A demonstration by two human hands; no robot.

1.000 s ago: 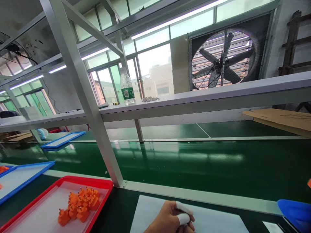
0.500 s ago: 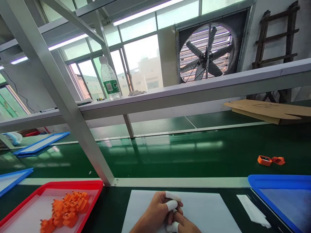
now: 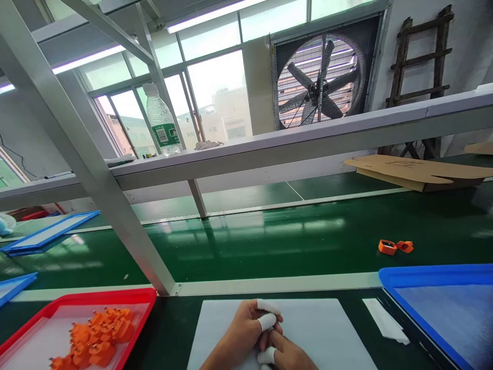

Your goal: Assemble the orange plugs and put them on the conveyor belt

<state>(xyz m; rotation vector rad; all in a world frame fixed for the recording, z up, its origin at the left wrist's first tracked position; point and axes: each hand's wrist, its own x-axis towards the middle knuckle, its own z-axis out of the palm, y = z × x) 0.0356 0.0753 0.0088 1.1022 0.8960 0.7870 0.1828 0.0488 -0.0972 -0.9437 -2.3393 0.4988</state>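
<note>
Low in the middle of the head view, my left hand (image 3: 246, 329) and my right hand (image 3: 287, 352) meet over a white sheet (image 3: 327, 329). White covers wrap the thumb and a finger of the left hand, and at least one digit of the right. Both hands are closed, their fingertips pressed close together. Whatever lies between them is hidden by the fingers. Nearest on the left is a red tray (image 3: 146, 306) with a pile of orange plug-like parts (image 3: 102, 334), several showing metal pins.
A blue tray (image 3: 393, 280) stands at right, beside a white strip (image 3: 385, 321). On the green belt surface (image 3: 269, 252) lies an open orange part (image 3: 395, 247). A slanted metal post (image 3: 127, 216) rises behind the red tray. A plastic bottle (image 3: 164, 123) stands on the shelf (image 3: 292, 146).
The open orange part has shifted left relative to the blue tray. The whole view has turned slightly right. My hands stay together, nearly in the same pose.
</note>
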